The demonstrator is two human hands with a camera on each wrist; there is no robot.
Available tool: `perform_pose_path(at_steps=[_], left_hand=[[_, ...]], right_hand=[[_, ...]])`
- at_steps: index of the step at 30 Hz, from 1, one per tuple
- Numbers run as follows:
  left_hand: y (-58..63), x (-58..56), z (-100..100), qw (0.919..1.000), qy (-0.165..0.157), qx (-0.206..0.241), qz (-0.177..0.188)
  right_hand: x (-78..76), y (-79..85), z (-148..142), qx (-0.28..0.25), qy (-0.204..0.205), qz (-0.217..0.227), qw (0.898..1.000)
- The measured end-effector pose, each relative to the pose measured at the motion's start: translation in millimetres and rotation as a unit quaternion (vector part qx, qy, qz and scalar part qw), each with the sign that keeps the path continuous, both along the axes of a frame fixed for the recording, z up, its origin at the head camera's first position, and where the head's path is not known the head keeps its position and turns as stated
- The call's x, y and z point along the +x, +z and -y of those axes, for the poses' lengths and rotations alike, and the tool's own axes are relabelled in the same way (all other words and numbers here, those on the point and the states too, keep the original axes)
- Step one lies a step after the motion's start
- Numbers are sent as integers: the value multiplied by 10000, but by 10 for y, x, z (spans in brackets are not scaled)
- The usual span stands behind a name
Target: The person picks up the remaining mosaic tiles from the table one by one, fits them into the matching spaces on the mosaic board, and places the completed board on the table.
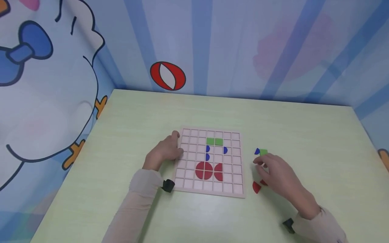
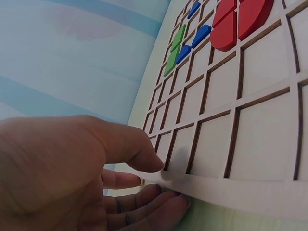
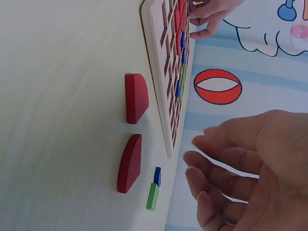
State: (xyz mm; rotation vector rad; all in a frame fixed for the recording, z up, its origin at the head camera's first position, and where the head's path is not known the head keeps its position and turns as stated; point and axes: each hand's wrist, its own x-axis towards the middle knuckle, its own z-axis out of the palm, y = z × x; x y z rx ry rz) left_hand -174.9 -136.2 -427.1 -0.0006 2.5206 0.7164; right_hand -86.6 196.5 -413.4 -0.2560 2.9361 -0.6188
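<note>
A pale grid board (image 1: 188, 185) lies on the table, bearing two green squares (image 1: 214, 141), small blue pieces (image 1: 225, 150), a red circle made of quarter pieces (image 1: 204, 170) and two more red quarters (image 1: 218, 172). At its left edge, my left hand (image 1: 164, 150) holds the frame, thumb on the rim and fingers bent alongside. My right hand (image 1: 279, 175) hovers right of the board, fingers loosely curled, with nothing between them. Near it lie two loose red quarter pieces (image 3: 136, 98), a blue piece (image 3: 157, 176) and a green piece (image 3: 152, 196).
The light table (image 1: 146, 111) extends around the board on all sides. Behind it stands a wall (image 1: 231, 50) with blue stripes and a printed red-and-white ball (image 1: 167, 76). A cartoon figure covers the left wall (image 1: 45, 118). Black wrist cameras (image 1: 168, 185) sit at both cuffs.
</note>
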Motion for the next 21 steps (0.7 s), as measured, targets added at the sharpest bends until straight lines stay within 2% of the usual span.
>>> perform_pose_path(at_steps=[3, 13, 21], left_hand=[[10, -1, -7, 10000, -3, 1, -20], [-39, 3, -4, 10000, 15, 14, -53], [-24, -2, -8, 9999, -1, 43, -106]], right_hand=[[33, -15, -29, 33, -35, 159, 9999], [192, -57, -124, 665, -335, 320, 9967], [342, -82, -45, 678, -21, -92, 9977]])
